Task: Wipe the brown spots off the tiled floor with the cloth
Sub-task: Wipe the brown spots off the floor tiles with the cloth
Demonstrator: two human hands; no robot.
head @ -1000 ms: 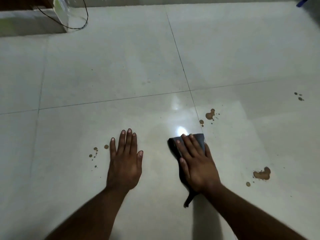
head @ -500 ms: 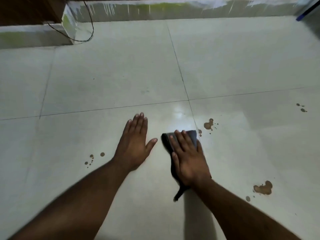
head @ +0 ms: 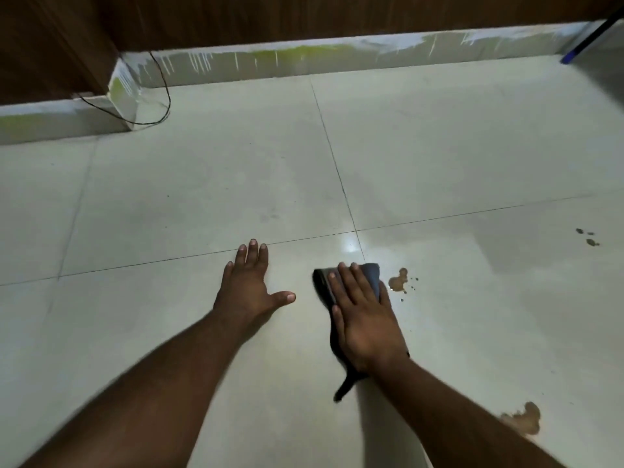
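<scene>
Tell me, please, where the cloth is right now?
In the head view, the cloth lies on the floor right of centre, under the right hand, just left of a brown spot.

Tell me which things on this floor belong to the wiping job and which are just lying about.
Part of the job: cloth under the right hand; brown spots beside it, far right, near right; left hand flat on the tiled floor.

Lying about: black cable; blue-tipped pole.

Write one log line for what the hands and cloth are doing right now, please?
left hand: flat on floor | right hand: pressing cloth | brown spot: beside cloth, unwiped
</scene>
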